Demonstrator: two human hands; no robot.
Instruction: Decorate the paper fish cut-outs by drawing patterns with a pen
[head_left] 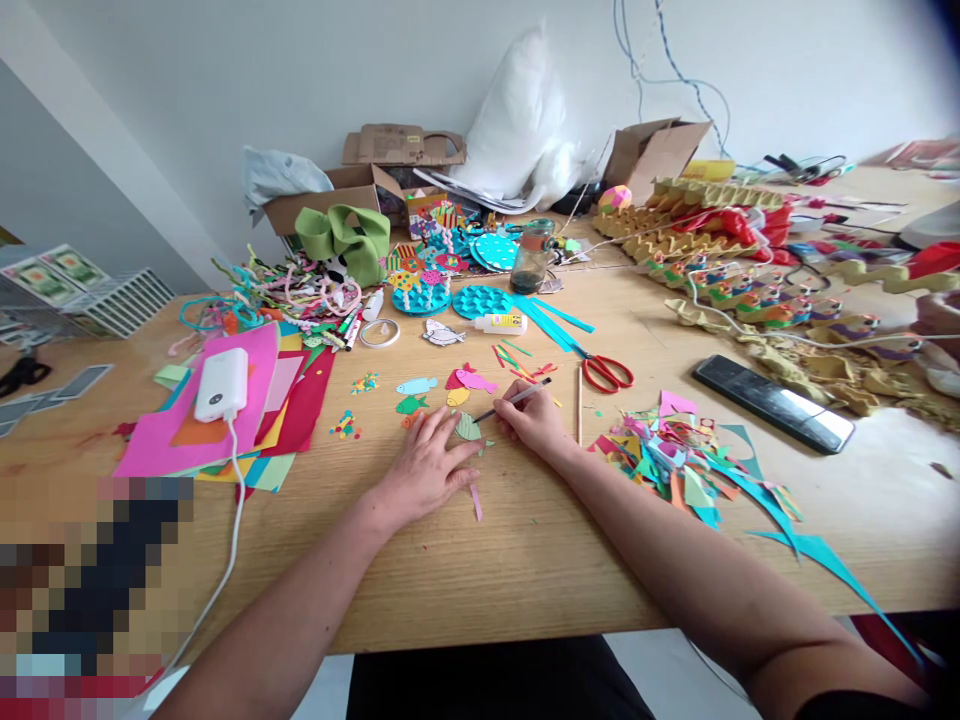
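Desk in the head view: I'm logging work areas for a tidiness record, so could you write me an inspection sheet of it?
Surface: wooden desk, bare along much of the near edge.
Job's things: green paper fish between the hands; pink paper fish and blue paper fish beyond.
Clutter: paper scraps heaped at right, near the phone.
Hands: left hand at the green paper fish; right hand holding a pen.
Cables: white cable runs from a white device toward the near edge.
Surroundings: cardboard box and white bag by the wall.
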